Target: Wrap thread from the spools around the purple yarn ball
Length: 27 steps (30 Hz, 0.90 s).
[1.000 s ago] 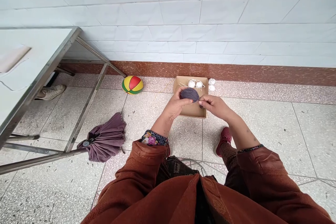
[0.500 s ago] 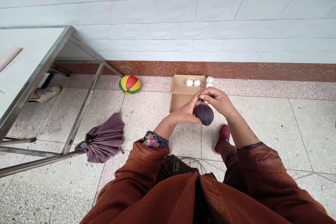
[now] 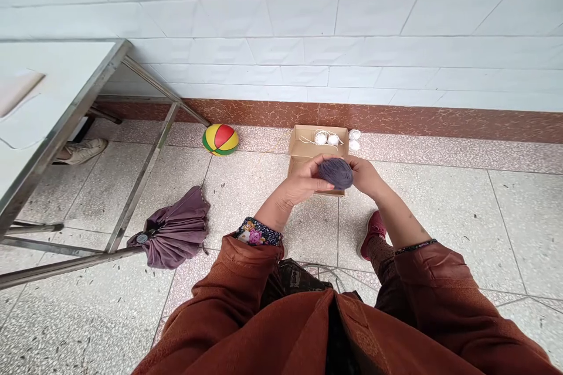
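Observation:
A dark purple-grey ball of yarn (image 3: 336, 173) sits in my left hand (image 3: 303, 183), the thumb along its near side and the fingers around its far side. My right hand (image 3: 366, 177) is closed at the ball's right edge. Its fingertips are partly hidden behind the ball, and I cannot see a strand between them. Beneath the hands, an open cardboard box (image 3: 301, 143) rests on the floor against the wall. Two white yarn balls (image 3: 321, 138) with loose strands lie at its far end. Outside its right edge are two more white balls (image 3: 354, 135).
A yellow, red and green ball (image 3: 220, 139) lies left of the box. The folded purple umbrella (image 3: 178, 228) is beside the metal-framed table (image 3: 83, 64). Another person's shoe (image 3: 86, 151) shows under that table. My red shoe (image 3: 373, 233) stands below my right hand.
The yarn ball has been raised and turned toward the box. My right hand has come down from above the ball, where it pinched a strand, to the ball's right side.

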Each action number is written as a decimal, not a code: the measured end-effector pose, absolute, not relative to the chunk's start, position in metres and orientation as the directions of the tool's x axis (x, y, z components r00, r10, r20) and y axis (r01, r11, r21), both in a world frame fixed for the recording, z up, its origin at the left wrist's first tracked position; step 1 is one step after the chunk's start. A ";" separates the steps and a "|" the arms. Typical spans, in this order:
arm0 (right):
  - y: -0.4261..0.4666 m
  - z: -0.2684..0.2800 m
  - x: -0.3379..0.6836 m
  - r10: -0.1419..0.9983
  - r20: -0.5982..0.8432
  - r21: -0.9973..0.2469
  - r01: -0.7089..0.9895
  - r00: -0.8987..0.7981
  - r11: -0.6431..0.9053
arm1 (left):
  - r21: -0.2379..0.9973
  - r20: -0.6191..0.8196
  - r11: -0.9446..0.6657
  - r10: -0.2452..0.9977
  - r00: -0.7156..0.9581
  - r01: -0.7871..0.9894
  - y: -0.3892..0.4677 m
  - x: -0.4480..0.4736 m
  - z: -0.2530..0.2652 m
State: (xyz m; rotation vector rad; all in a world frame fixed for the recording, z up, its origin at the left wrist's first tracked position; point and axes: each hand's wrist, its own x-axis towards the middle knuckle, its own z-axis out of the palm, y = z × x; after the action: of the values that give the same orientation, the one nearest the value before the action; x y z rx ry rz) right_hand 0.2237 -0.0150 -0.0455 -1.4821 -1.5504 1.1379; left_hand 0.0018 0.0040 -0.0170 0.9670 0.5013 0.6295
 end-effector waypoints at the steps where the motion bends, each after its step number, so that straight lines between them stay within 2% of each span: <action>1: -0.014 -0.048 0.225 0.993 -0.083 -0.906 0.420 -0.086 -0.039 | 0.849 -0.171 0.459 0.706 0.687 -0.261 0.006 0.000 -0.019; 4: -0.012 -0.051 0.229 0.996 -0.066 -0.868 0.495 -0.059 -0.028 | 0.786 -0.319 0.553 0.746 0.584 -0.277 0.013 -0.006 -0.022; 6: -0.012 -0.051 0.228 0.995 -0.051 -0.866 0.500 -0.080 -0.004 | 0.768 -0.366 0.559 0.784 0.501 -0.313 0.017 -0.008 -0.023; 9: -0.017 -0.042 0.223 0.973 -0.042 -0.892 0.446 -0.228 0.066 | 0.786 -0.402 0.536 0.822 0.402 -0.309 0.020 -0.006 -0.024; 12: -0.025 -0.026 0.217 0.919 -0.018 -0.934 0.333 -0.394 0.125 | 0.885 -0.383 0.443 0.867 0.318 -0.141 0.021 0.000 -0.027; 14: -0.028 -0.014 0.216 0.914 0.018 -0.954 0.268 -0.406 0.138 | 0.953 -0.297 0.299 0.904 0.308 0.041 0.019 0.004 -0.028; 16: -0.029 -0.005 0.218 0.935 0.057 -0.963 0.229 -0.351 0.145 | 0.976 -0.203 0.155 0.907 0.369 0.156 0.015 0.008 -0.028; 19: -0.027 0.001 0.225 0.970 0.119 -0.957 0.235 -0.214 0.169 | 0.985 -0.152 0.090 0.858 0.491 0.147 0.007 0.012 -0.025; 24: -0.019 -0.008 0.232 0.979 0.201 -0.930 0.309 -0.031 0.200 | 0.987 -0.162 0.132 0.774 0.613 0.094 -0.005 0.018 -0.021; 27: -0.017 -0.016 0.229 0.983 0.180 -0.928 0.338 0.033 0.158 | 0.961 -0.200 0.276 0.742 0.640 -0.020 -0.007 0.019 -0.021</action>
State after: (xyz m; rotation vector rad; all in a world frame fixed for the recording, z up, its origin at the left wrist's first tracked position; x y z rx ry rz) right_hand 0.2293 -0.0167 -0.0163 -1.3464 -1.4796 0.8523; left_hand 0.0195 -0.0073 -0.0212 1.1937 0.7356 0.5787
